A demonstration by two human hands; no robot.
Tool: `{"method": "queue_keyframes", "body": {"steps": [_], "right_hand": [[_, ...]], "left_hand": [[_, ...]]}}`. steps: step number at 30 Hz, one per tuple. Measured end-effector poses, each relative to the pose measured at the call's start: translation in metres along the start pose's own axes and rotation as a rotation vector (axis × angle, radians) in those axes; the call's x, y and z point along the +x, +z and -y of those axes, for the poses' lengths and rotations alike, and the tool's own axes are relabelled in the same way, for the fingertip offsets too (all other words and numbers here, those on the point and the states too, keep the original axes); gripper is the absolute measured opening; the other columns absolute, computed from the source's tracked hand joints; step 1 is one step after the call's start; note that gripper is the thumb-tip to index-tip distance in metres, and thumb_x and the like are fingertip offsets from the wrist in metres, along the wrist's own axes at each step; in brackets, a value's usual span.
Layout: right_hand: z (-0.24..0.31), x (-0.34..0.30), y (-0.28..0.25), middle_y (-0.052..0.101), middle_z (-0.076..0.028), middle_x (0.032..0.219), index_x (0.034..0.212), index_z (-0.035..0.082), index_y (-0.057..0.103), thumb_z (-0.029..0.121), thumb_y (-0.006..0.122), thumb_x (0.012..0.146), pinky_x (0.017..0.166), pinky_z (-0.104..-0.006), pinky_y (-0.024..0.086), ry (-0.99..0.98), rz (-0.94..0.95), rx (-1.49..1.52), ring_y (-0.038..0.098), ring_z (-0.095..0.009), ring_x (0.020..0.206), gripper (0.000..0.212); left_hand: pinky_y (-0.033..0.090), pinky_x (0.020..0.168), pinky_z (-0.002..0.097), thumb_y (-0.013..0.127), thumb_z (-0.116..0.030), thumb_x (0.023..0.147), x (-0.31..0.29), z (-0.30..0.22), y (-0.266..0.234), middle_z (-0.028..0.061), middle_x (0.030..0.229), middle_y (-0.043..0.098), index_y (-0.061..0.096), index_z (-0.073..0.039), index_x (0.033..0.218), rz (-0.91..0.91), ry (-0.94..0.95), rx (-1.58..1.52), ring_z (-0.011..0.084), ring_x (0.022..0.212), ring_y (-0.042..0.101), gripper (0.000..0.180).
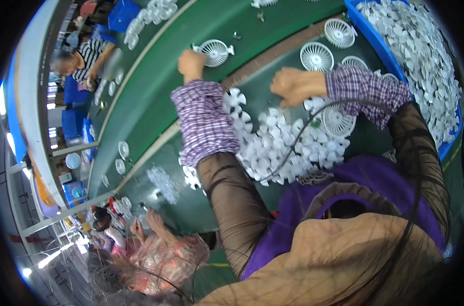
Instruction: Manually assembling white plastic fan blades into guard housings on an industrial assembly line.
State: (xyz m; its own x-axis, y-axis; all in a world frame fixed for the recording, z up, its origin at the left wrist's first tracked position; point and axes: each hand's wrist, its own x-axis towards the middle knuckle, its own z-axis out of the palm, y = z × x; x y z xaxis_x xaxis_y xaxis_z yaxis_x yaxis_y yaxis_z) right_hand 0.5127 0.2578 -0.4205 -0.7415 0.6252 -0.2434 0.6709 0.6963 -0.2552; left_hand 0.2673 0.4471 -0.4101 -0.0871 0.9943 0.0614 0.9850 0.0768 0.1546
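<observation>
My left hand [192, 65] is out over the green conveyor belt, its fingers closed at the left edge of a round white fan grille [214, 53]. A small white tab sticks out from the grille's right side. My right hand [296, 85] hangs above the bench with its fingers curled in; whatever may be inside them is hidden. Below and between my arms spreads a pile of white plastic fan blades [280, 145]. Close to my right hand lie more white grilles, one [316, 57] just beyond it and another [338, 121] beside the pile.
A blue bin [377, 43] heaped with white blades stands at the right. The belt's raised brown edge [273, 53] runs along the bench. A dark cable [299, 137] crosses in front of the pile. Co-workers sit at the left, one in a striped shirt [86, 58] across the belt.
</observation>
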Motion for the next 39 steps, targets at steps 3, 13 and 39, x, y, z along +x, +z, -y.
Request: {"method": "queue_keyframes", "body": {"steps": [3,13,39], "right_hand": [[-0.005,0.004,0.008,0.064,-0.017,0.091,0.095,0.000,0.062,0.038,0.072,0.072,0.083,-0.0423,0.045,-0.016,-0.058,0.011,0.059,-0.034,0.092,0.045],[0.019,-0.017,-0.006,0.057,-0.013,0.105,0.108,0.003,0.059,0.021,0.070,0.072,0.085,-0.0404,0.043,-0.079,-0.092,-0.016,0.054,-0.030,0.101,0.042],[0.001,-0.023,-0.016,0.060,-0.017,0.104,0.104,0.006,0.064,0.017,0.066,0.071,0.081,-0.0464,0.048,0.047,-0.286,-0.005,0.059,-0.035,0.098,0.035]], "left_hand": [[0.050,0.083,0.0441,0.052,-0.029,0.073,-0.016,0.042,-0.038,0.0252,0.097,0.065,0.069,0.001,0.092,0.064,0.141,0.145,0.0401,0.094,0.063,0.040],[0.049,0.068,0.0409,0.070,-0.033,0.072,-0.219,0.122,-0.109,0.0177,0.072,0.064,0.064,0.000,0.080,0.148,-0.046,0.008,0.0330,0.073,0.064,0.034],[0.056,0.057,0.0323,0.060,-0.010,0.083,-0.304,0.130,-0.068,0.0126,0.086,0.065,0.050,-0.003,0.115,-0.103,-0.360,-1.137,0.0200,0.068,0.064,0.034]]}}
